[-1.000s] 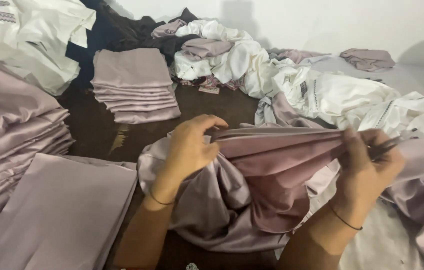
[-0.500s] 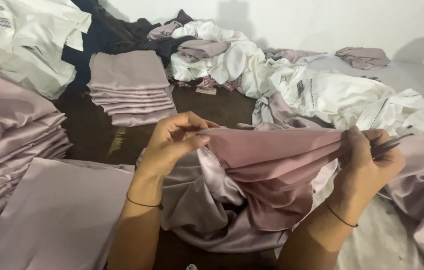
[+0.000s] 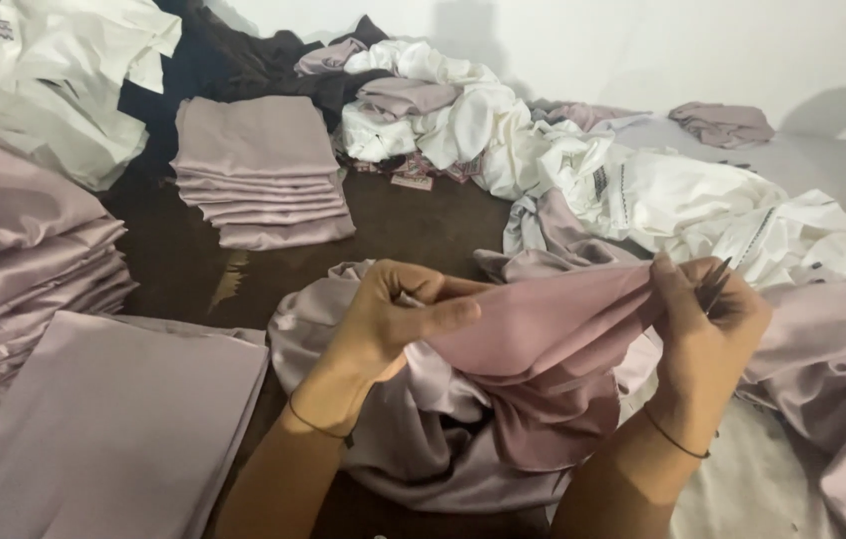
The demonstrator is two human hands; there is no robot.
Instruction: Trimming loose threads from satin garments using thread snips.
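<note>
Left hand (image 3: 383, 324) has slid inward along the mauve cloth (image 3: 543, 349); its edge now spans less. Both hands pinch it; right hand (image 3: 707, 324) also holds a dark tool (image 3: 714, 282). Cloth bunches near bench's front edge.

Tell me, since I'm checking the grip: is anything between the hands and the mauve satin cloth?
Nothing visible. The left hand and right hand both pinch the mauve satin cloth directly; the right hand also holds a thin dark tool.

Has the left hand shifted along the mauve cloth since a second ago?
Cannot tell: the left hand sits farther below the folded stack, but that stack has shifted in frame too, so the camera moved.
</note>
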